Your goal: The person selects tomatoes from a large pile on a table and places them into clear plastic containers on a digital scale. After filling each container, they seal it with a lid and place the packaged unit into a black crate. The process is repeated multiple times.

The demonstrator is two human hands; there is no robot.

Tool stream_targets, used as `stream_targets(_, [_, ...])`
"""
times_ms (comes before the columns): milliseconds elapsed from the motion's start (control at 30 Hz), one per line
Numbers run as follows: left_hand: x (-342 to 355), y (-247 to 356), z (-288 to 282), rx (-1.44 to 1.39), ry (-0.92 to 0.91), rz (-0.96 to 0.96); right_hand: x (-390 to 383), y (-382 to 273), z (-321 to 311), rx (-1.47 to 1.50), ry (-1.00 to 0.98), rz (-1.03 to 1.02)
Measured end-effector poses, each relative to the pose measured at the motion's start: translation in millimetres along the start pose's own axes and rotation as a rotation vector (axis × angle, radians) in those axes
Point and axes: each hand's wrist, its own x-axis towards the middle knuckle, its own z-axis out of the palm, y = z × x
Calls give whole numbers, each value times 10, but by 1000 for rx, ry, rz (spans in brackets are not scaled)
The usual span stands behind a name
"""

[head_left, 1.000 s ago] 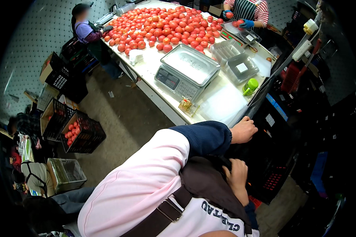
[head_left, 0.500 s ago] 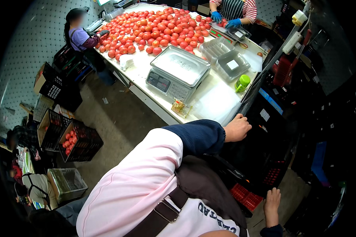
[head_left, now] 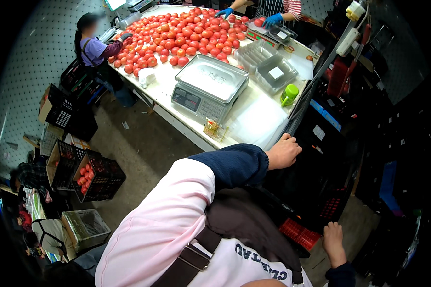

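Note:
My left hand (head_left: 283,152), in a navy sleeve cover, is closed over the edge of a black plastic crate (head_left: 316,179) beside the table's near right corner. Lower right, my right hand (head_left: 334,239) has its fingers bent at the crate's other side; dark shadow hides much of its grip. The crate's inside is too dark to make out. Below it shows a red crate (head_left: 299,233). On the table next to my left hand lies a stack of clear plastic sheets (head_left: 258,122).
The white table (head_left: 165,107) bears a tomato pile (head_left: 187,36), a scale (head_left: 210,83), clear trays (head_left: 273,71) and a green cup (head_left: 289,94). Two co-workers stand at its far side and left. Black crates (head_left: 98,177) with tomatoes stand on the floor at left; dark crates fill the right.
The view has shifted slightly, with the table moving left. My hands keep nearly the same pose. The far co-worker's one blue-gloved hand has moved from the scale to the tomato pile.

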Motion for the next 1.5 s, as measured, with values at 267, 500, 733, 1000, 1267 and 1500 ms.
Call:
stream_targets(267, [43, 39, -106, 16, -56, -26, 1650, 594, -351, 353, 76, 94])
stream_targets(500, [92, 128, -191, 12, -70, -42, 3208, 789, 825, 460, 245, 236])
stream_targets(733, [121, 160, -219, 20, -137, -83, 3949, 764, 1204, 299, 234, 291])
stream_targets(1000, [100, 196, -268, 80, -187, -125, 4291, 1581, 51, 29, 750, 166])
stream_targets(1267, [232, 244, -277, 158, -277, -111, 5031, 2361, -244, 12, 854, 414])
stream_targets(1500, [230, 280, -273, 176, -304, -101, 4843, 2093, -69, 12, 950, 416])
